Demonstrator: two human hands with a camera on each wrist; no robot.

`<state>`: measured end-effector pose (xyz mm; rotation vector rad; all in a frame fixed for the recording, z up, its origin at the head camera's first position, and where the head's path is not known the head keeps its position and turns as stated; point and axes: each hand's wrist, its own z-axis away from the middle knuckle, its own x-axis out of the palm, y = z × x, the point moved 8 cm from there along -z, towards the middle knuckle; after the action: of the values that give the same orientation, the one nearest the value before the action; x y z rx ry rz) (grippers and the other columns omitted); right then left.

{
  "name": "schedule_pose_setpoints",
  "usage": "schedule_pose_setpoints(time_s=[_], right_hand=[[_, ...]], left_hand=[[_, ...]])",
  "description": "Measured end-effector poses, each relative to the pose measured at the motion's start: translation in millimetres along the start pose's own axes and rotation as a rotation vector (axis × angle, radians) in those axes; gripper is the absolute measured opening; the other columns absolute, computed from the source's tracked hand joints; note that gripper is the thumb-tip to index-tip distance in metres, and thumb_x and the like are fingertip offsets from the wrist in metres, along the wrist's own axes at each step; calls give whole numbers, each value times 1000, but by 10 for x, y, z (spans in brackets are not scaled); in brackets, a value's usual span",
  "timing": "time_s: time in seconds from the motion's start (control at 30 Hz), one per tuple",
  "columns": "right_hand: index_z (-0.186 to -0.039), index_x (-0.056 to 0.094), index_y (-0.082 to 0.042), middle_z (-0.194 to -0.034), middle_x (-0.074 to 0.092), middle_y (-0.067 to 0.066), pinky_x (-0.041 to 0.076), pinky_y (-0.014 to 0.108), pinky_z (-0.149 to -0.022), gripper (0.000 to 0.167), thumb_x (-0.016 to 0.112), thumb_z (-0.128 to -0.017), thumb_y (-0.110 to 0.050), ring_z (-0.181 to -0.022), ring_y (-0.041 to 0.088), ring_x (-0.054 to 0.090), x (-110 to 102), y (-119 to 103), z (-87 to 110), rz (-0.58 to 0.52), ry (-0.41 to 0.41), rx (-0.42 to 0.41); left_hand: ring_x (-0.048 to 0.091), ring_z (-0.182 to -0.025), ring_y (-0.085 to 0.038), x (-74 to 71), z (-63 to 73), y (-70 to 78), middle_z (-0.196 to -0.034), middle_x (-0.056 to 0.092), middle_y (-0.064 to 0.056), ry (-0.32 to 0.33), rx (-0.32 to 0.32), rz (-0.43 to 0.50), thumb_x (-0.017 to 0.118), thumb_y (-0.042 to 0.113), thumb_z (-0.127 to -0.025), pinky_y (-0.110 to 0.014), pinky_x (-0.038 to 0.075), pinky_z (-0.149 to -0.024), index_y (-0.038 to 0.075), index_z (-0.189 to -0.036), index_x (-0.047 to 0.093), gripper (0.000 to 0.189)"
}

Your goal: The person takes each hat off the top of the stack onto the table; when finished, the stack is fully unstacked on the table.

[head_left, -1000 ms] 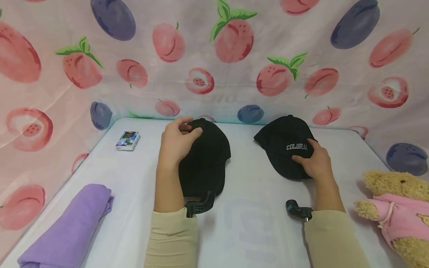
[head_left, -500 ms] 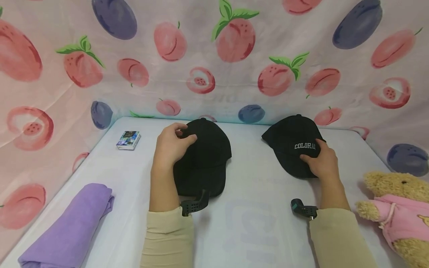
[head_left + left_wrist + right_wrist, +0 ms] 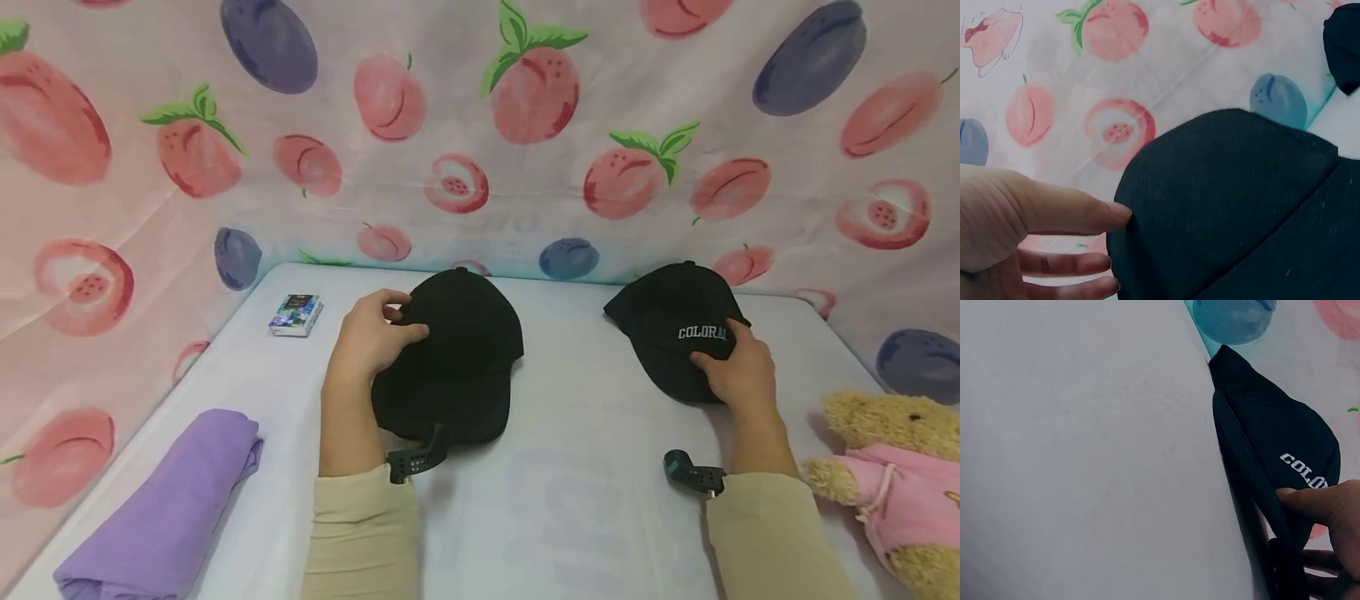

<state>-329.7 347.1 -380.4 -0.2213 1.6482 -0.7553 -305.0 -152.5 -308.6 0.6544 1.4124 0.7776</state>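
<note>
Black cap (image 3: 461,342); white-lettered black cap (image 3: 671,304); purple cloth (image 3: 168,508); fruit-patterned pink backdrop (image 3: 465,108).

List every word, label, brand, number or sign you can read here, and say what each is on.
"COLORA": white lettering on the front of the right black cap; the rest is hidden.
Small box: print too small to read.
White surface: large, faint letter-like marks, too blurred to read.
Fruit-print backdrop: faint marks low at the back, unreadable.
Left black cap: no text visible.
</note>
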Motion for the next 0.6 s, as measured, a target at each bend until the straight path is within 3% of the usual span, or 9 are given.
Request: schedule_pose_setpoints(time_s=[0.33, 0.47, 0.6], right_hand=[[-163, 16, 2, -155, 25, 45, 26, 71, -118, 80, 61, -100, -17, -144, 62, 28, 12, 29, 37, 6, -4, 63], [-163, 15, 1, -154, 26, 46, 28, 72, -115, 79, 59, -101, -18, -142, 63, 30, -11, 54, 33, 25, -12, 77], [-163, 14, 1, -152, 27, 46, 29, 72, -115, 78, 57, -101, -19, -141, 63, 32, -45, 66, 25, 30, -13, 86]], left_hand=[[55, -130, -41, -50, -23, -222, -145, 55, -21, -68, -49, 1, 72, 29, -94, -58, 46, -109, 15, -159, 39, 74], [54, -132, -42, -65, -42, -302, -148, 53, -23, -92, -58, -6, 71, 31, -95, -60, 43, -112, 13, -158, 40, 73], [56, -128, -43, -57, -54, -357, -151, 49, -25, -117, -64, 18, 71, 31, -95, -56, 48, -108, 11, -158, 40, 73]])
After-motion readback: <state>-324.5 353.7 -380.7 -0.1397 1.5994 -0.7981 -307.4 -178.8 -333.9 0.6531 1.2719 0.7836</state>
